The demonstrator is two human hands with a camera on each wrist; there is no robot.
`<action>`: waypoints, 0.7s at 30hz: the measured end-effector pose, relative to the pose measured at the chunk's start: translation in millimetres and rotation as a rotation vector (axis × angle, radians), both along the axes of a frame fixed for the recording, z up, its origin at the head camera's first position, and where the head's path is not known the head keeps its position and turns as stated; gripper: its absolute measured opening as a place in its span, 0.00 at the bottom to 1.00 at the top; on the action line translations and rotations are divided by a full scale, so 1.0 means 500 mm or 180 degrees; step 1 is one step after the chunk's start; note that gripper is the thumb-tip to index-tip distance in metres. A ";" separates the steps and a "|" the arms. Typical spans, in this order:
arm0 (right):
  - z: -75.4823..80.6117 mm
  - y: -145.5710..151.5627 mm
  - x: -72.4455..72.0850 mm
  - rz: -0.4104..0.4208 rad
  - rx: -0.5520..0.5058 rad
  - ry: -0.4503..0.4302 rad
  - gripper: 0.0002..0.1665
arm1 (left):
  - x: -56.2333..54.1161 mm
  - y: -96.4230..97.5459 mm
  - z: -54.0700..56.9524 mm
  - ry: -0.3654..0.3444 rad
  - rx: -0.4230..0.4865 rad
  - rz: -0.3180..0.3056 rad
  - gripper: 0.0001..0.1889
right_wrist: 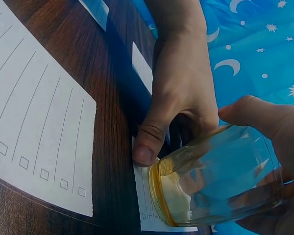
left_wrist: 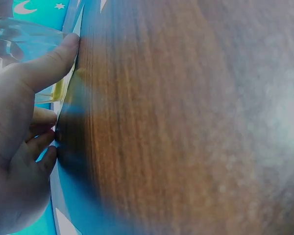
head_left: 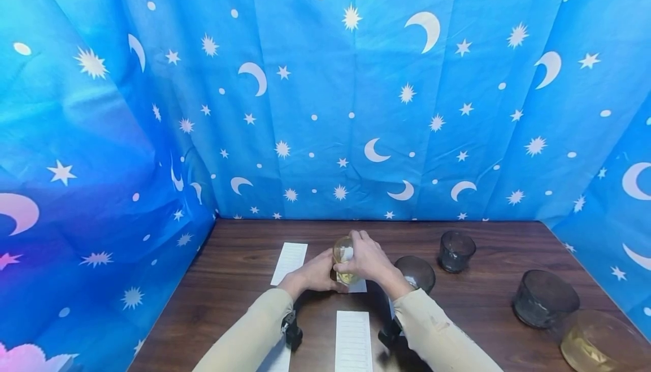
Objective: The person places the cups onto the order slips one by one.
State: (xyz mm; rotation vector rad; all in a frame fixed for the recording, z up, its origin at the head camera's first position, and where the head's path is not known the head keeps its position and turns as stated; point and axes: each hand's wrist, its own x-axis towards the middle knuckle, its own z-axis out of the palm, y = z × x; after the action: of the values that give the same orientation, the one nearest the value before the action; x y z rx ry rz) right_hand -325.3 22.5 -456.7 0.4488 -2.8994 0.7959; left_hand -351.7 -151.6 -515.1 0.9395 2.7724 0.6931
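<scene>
Pale sleeves [head_left: 445, 332] nearest | right hand [head_left: 368, 259]: fingers curled round upper part of yellowish glass [head_left: 347, 277], far-middle of counter [head_left: 229, 259], long axis roughly upright, base over lined sheet [head_left: 359, 286] | left hand [head_left: 316, 273]: lower, just left of base, fingers parted, no grip seen

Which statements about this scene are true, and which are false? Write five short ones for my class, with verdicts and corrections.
1. The right hand grips a yellow-tinted glass. True.
2. The left hand is far away from that glass. False: the left hand is right beside it.
3. The paper sheet nearest the right wrist camera has lines and small boxes printed on it. True.
4. The curtain is plain white. False: the curtain is blue with moons and stars.
5. A dark glass stands on the table, to the person's right. True.
</scene>
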 end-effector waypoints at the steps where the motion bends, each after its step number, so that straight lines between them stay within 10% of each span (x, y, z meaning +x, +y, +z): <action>1: 0.000 0.000 0.000 -0.0007 0.0014 -0.0010 0.57 | 0.000 -0.001 -0.001 0.0019 -0.0012 -0.0001 0.48; 21: 0.007 -0.002 0.003 -0.0047 -0.0012 -0.0203 0.64 | 0.011 -0.024 0.019 0.0092 -0.0252 0.0141 0.47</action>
State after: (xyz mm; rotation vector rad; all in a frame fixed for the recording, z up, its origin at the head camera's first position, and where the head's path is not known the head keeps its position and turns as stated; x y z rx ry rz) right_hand -323.7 21.6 -453.1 0.4086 -2.9554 0.8283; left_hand -346.1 -163.8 -505.5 0.8824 2.8308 0.5756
